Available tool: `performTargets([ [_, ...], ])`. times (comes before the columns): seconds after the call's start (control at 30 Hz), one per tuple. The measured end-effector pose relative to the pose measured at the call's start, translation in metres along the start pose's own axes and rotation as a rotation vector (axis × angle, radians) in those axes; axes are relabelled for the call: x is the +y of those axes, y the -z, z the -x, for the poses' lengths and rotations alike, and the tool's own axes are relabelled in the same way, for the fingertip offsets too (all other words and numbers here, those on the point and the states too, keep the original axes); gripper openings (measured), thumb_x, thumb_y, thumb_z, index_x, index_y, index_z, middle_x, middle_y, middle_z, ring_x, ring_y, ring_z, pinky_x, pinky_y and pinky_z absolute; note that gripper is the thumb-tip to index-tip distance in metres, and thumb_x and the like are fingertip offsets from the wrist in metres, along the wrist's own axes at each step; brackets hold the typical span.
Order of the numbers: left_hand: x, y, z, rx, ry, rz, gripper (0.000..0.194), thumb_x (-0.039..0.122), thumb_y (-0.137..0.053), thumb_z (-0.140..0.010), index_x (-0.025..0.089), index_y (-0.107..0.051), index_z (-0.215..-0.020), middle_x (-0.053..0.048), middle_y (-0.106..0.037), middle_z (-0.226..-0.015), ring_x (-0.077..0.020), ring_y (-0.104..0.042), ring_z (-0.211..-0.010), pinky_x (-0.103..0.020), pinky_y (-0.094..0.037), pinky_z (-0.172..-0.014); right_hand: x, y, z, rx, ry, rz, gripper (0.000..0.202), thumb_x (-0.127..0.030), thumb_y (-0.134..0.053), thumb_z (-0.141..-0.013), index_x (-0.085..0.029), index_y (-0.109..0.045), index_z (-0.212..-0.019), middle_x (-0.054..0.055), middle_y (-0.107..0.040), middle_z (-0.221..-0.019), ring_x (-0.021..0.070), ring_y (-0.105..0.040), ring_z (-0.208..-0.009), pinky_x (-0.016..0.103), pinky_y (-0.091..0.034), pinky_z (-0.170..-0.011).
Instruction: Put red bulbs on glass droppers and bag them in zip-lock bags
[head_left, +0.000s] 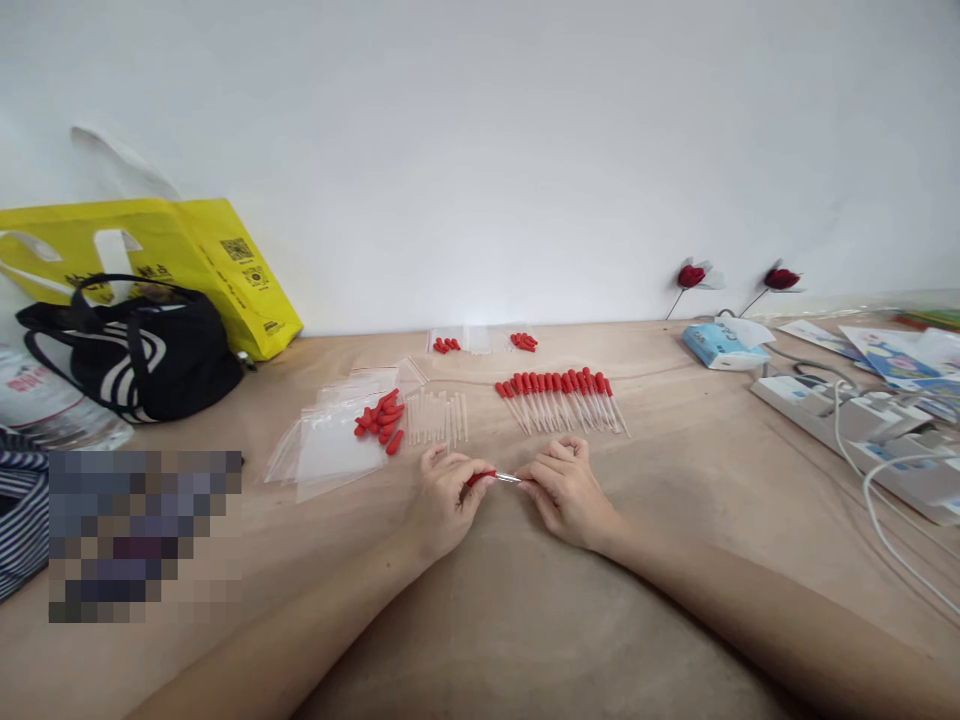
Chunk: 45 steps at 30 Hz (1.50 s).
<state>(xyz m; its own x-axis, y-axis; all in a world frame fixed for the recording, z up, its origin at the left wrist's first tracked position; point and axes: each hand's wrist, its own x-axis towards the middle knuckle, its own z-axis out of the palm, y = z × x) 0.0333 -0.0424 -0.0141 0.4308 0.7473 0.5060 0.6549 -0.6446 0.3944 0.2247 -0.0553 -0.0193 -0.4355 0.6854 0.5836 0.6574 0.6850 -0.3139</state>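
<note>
My left hand [451,498] is closed around a red rubber bulb [480,478]. From the bulb's right end a clear dropper tube [508,477] runs to my right hand [564,492], whose fingers pinch its other end. How deep the tube sits in the bulb is hidden by the fingers. Beyond my left hand lie several loose clear tubes [437,417], side by side. A heap of red bulbs [381,420] rests left of them on clear zip bags [337,455]. Past my right hand is a row of droppers with red bulbs fitted [559,395].
More bagged red bulbs [523,342] lie by the wall. A yellow bag [202,250] and a black bag [180,350] stand at left. On the right are a tissue pack [721,346], a power strip [915,490] with white cables, and printed papers [892,355]. Two red artificial flowers [691,275] lean against the wall.
</note>
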Motion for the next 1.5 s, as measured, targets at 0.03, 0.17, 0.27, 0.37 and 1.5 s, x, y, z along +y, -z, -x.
performTargets([
  [0.03, 0.001, 0.001, 0.001, -0.009, -0.022, -0.003, 0.010, 0.022, -0.048, -0.082, 0.021, -0.058, -0.080, 0.004, -0.066, -0.073, -0.0132, -0.059, -0.072, -0.040, -0.023, -0.092, 0.002, 0.001, 0.000, -0.004, 0.020, 0.011, 0.014, -0.017, -0.044, -0.082, -0.018, -0.058, -0.079, 0.000, -0.058, -0.066, 0.0134, -0.042, -0.070, 0.034, -0.021, -0.077],
  [0.17, 0.003, 0.001, 0.003, -0.026, -0.116, -0.018, 0.013, 0.021, -0.045, -0.084, 0.021, -0.057, -0.079, 0.004, -0.066, -0.072, -0.0125, -0.058, -0.071, -0.041, -0.020, -0.095, 0.007, 0.003, -0.001, -0.033, 0.115, 0.055, 0.016, -0.015, -0.043, -0.081, -0.017, -0.059, -0.077, 0.001, -0.057, -0.065, 0.0139, -0.040, -0.071, 0.034, -0.021, -0.076],
  [0.27, 0.004, 0.000, 0.004, -0.045, -0.167, -0.044, 0.014, 0.020, -0.044, -0.085, 0.020, -0.056, -0.079, 0.004, -0.066, -0.070, -0.0124, -0.058, -0.071, -0.041, -0.020, -0.095, 0.008, 0.004, -0.002, -0.046, 0.162, 0.081, 0.018, -0.014, -0.041, -0.081, -0.016, -0.059, -0.077, 0.001, -0.056, -0.064, 0.0137, -0.039, -0.070, 0.034, -0.021, -0.076],
  [0.37, 0.004, 0.000, 0.005, -0.043, -0.199, -0.065, 0.013, 0.020, -0.043, -0.085, 0.020, -0.055, -0.079, 0.003, -0.065, -0.070, -0.0127, -0.058, -0.071, -0.041, -0.021, -0.095, 0.007, 0.002, -0.001, -0.038, 0.171, 0.095, 0.018, -0.016, -0.041, -0.082, -0.015, -0.058, -0.077, 0.002, -0.056, -0.065, 0.0138, -0.039, -0.070, 0.034, -0.021, -0.075],
  [1.5, -0.014, -0.001, -0.003, -0.064, 0.088, -0.040, 0.023, 0.022, -0.053, -0.076, 0.018, -0.044, -0.096, -0.006, -0.054, -0.092, -0.0191, -0.054, -0.083, -0.037, -0.045, -0.075, 0.046, -0.017, -0.066, -0.037, -0.607, 0.244, 0.022, -0.024, -0.041, -0.080, -0.015, -0.056, -0.093, 0.007, -0.064, -0.082, 0.0193, -0.055, -0.081, 0.029, -0.030, -0.070],
])
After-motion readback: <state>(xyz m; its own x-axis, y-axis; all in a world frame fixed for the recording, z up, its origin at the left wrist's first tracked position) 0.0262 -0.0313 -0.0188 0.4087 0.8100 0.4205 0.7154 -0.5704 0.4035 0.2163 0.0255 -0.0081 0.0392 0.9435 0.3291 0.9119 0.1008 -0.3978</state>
